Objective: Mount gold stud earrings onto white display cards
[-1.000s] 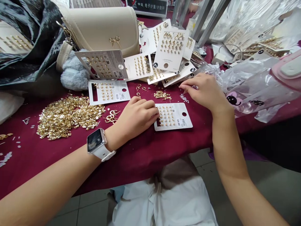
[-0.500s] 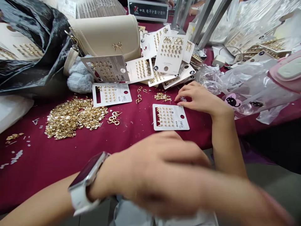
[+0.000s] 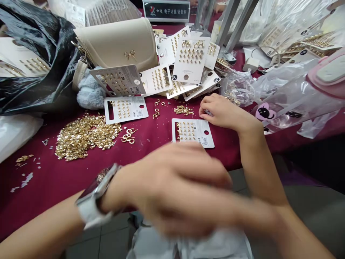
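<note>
My left hand (image 3: 175, 183), with a white-strapped watch (image 3: 94, 196) on its wrist, reaches across the front, its fingers smeared by motion over my right forearm. Whether it holds anything is hidden. My right hand (image 3: 219, 111) rests on the table with fingers curled and thumb near the index finger; small clear bits (image 3: 208, 112) show between them. What its fingertips hold, if anything, is too small to name. Just below lies a grey earring card (image 3: 201, 126) with rows of gold studs, its lower edge partly behind my left hand. Small gold parts (image 3: 183, 110) lie above the card.
A large heap of gold pieces (image 3: 86, 136) lies left, near loose hoops (image 3: 129, 136) and another card (image 3: 138, 113). Behind stand a cream bag (image 3: 115, 43) and piled earring cards (image 3: 191, 64). Right are plastic bags (image 3: 237, 86) and a clear bottle with pink top (image 3: 327, 77).
The fingers of my right hand have drawn in closer together. My left hand has shifted slightly left, still blurred over the right forearm. The view has moved a little.
</note>
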`<state>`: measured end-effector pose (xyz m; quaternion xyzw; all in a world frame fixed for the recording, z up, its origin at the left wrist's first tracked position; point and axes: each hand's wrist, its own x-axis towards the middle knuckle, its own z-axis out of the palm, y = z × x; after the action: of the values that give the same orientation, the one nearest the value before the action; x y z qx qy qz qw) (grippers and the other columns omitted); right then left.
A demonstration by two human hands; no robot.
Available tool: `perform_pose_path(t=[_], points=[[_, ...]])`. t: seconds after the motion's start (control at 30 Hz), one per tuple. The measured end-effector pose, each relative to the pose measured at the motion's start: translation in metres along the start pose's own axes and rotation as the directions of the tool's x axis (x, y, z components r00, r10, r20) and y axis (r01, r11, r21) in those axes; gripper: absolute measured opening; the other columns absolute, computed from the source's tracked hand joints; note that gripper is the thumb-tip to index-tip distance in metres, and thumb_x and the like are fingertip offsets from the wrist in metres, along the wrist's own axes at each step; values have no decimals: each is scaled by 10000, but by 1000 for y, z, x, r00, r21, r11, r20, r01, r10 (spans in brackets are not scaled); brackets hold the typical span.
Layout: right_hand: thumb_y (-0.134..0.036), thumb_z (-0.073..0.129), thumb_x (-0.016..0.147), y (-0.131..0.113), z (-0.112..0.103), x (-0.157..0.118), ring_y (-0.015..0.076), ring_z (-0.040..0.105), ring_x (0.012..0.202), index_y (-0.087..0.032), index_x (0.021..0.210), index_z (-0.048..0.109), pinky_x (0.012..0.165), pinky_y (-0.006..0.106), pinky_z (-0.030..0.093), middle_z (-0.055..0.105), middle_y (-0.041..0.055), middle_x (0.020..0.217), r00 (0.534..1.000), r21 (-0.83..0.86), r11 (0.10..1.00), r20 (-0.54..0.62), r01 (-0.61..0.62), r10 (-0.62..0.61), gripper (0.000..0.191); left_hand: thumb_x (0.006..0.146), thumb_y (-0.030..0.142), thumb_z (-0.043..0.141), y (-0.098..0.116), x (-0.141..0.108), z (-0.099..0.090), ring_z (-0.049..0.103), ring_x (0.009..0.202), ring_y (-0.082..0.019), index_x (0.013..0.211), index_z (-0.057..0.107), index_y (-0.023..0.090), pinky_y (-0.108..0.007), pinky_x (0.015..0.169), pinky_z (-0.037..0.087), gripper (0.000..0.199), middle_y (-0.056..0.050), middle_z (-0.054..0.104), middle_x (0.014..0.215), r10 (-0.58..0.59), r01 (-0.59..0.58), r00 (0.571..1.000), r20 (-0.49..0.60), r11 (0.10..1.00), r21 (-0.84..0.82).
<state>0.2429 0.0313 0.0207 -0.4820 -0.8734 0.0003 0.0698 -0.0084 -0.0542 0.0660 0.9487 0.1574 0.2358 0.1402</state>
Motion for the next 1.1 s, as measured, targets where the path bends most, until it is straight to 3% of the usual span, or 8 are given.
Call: perform_pose_path(t=[0.03, 0.13, 0.2, 0.3, 0.4, 0.67, 0.97, 1.1], points=[[-200, 432, 865, -1, 0, 0, 237, 488, 861, -185, 755, 571, 815, 410, 420, 602, 107, 904, 1000, 1, 1000, -3, -14, 14, 178, 960, 265, 380, -11, 7, 1, 574, 659, -59, 1004, 682, 360, -176, 730, 502, 319, 57, 653, 747, 83, -94, 992, -94, 988, -122], [-152, 393, 868, -6, -1, 0, 230, 472, 852, -189, 771, 507, 805, 394, 409, 570, 103, 890, 998, 18, 998, -18, -53, 53, 153, 931, 226, 438, -51, 18, 8, 563, 669, -104, 906, 668, 208, -246, 652, 471, 232, -15, 656, 787, -127, 133, 964, -232, 991, 11], [-86, 370, 841, -11, -3, 0, 215, 480, 849, -195, 785, 460, 789, 366, 409, 562, 94, 888, 996, 76, 994, -53, -72, 77, 153, 900, 214, 499, -75, 16, 16, 549, 653, -110, 823, 653, 163, -244, 620, 448, 180, -23, 627, 728, -106, 139, 958, -268, 984, 108], [-104, 369, 871, -19, -7, 1, 179, 541, 788, -197, 876, 445, 708, 305, 423, 596, 66, 855, 991, 271, 959, -77, -88, 112, 120, 880, 222, 549, -94, 8, 26, 547, 647, -111, 806, 660, 150, -241, 616, 440, 152, -20, 618, 717, -43, 70, 983, -177, 986, 152], [-164, 412, 896, -24, -10, 2, 147, 570, 674, -194, 924, 466, 637, 273, 412, 625, 27, 773, 993, 359, 931, -63, -67, 96, 67, 895, 248, 540, -97, 5, 31, 538, 642, -106, 789, 659, 166, -246, 647, 434, 179, -6, 625, 722, -4, 26, 995, -102, 976, 215], [-199, 496, 853, -25, -11, 3, 145, 632, 739, -184, 892, 621, 689, 256, 454, 696, 29, 848, 993, 330, 943, -115, 30, 9, 132, 928, 276, 508, -93, 4, 34, 547, 670, -119, 827, 657, 179, -253, 650, 395, 204, -2, 647, 756, -12, 32, 998, -58, 937, 349], [-211, 512, 851, -28, -10, 3, 168, 692, 808, -185, 917, 718, 757, 268, 498, 754, 29, 920, 989, 382, 923, -148, 40, 18, 218, 924, 309, 527, -96, 2, 35, 537, 662, -123, 837, 663, 180, -258, 648, 382, 207, 1, 636, 743, -59, 82, 995, -77, 935, 345], [-209, 514, 852, -24, -7, 3, 192, 683, 845, -182, 917, 725, 798, 318, 510, 751, 45, 926, 985, 281, 959, -173, 23, 27, 223, 917, 320, 532, -96, 2, 35, 529, 666, -124, 841, 666, 180, -260, 653, 379, 209, -5, 631, 747, -95, 111, 993, -63, 941, 320]])
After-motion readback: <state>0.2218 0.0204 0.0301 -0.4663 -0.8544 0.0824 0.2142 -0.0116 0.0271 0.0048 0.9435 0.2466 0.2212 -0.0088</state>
